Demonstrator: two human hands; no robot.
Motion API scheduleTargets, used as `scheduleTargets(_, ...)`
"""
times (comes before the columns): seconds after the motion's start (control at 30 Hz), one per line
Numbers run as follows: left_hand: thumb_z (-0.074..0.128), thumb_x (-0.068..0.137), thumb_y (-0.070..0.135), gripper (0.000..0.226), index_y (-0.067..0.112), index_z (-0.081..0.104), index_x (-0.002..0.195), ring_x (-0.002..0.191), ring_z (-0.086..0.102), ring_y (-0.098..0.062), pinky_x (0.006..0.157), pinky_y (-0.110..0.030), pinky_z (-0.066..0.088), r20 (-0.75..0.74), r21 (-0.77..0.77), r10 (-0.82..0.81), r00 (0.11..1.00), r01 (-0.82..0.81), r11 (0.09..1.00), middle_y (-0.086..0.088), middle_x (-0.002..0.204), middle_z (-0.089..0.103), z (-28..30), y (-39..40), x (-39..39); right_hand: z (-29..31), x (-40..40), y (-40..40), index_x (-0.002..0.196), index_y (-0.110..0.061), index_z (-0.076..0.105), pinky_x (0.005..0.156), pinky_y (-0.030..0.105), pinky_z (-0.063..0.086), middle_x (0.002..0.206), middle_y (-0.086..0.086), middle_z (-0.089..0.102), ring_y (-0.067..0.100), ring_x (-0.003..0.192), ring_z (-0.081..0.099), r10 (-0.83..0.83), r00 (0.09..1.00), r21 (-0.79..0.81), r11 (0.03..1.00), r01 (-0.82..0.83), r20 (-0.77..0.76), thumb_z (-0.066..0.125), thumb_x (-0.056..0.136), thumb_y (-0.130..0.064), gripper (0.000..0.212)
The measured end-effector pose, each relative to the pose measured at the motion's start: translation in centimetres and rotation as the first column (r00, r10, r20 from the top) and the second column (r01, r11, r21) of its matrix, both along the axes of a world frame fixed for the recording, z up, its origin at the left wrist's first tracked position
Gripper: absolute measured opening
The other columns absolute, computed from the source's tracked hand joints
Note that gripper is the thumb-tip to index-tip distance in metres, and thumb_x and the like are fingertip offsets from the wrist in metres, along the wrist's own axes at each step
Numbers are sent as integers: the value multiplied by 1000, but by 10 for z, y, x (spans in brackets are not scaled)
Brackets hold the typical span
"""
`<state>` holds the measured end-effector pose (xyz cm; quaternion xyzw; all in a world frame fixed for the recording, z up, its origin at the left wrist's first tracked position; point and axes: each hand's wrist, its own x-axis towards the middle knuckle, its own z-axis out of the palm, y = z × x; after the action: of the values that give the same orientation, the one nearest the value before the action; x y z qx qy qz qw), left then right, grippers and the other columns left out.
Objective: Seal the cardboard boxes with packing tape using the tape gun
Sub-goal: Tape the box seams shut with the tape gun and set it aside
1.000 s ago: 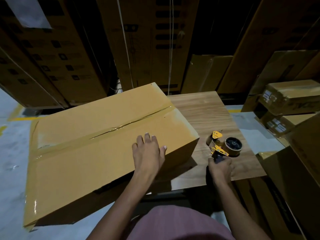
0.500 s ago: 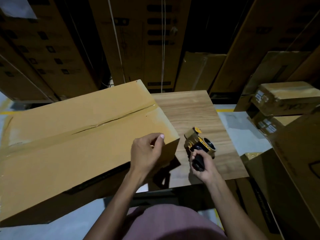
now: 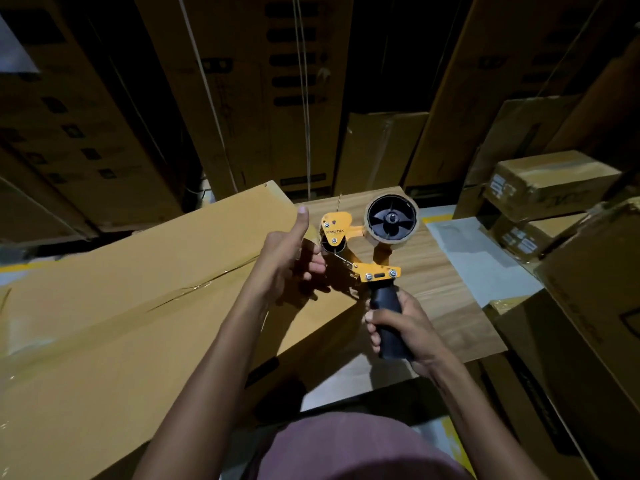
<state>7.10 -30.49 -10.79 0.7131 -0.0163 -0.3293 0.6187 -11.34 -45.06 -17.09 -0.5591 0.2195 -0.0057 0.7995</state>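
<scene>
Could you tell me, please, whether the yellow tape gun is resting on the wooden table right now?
No, the yellow tape gun is lifted above the wooden table, its black handle gripped by the right hand.

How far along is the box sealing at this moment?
Done: the big cardboard box already has glossy tape along its centre seam. In hand: the right hand grips the tape gun by its handle, lifted, while the left hand reaches its front. Left: no new strip is started.
</scene>
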Motion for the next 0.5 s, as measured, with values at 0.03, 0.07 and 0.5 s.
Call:
scheduleTargets(0.03,53,86,74,78,-1,73,93,69,72,-22,53,-23,52,-20,-15,-15,1000,15,1000,-17,80,76,-1,2,5,1,1,2,113,-5,50,51,33,51,75,13,61,22,55,57,3,1000,-13,1000,-4,-2,76,78,-8,44)
scheduleTargets(0.07,59,86,70,74,-2,72,97,69,72,-21,53,-24,52,-42,-35,-31,999,29,999,-16,81,76,-2,5,9,2,2,4,114,-5,50,51,33,51,75,13,62,22,55,57,4,1000,-28,1000,-4,-2,76,77,-9,45)
scheduleTargets(0.5,73,86,14,27,-7,70,103,68,76,-22,56,-26,62,-466,-396,-209,860,8,918,-24,97,75,-16,32,51,24,31,-19,111,0,53,51,34,53,72,15,63,24,53,58,26,998,-290,957,-7,62,74,77,-6,41)
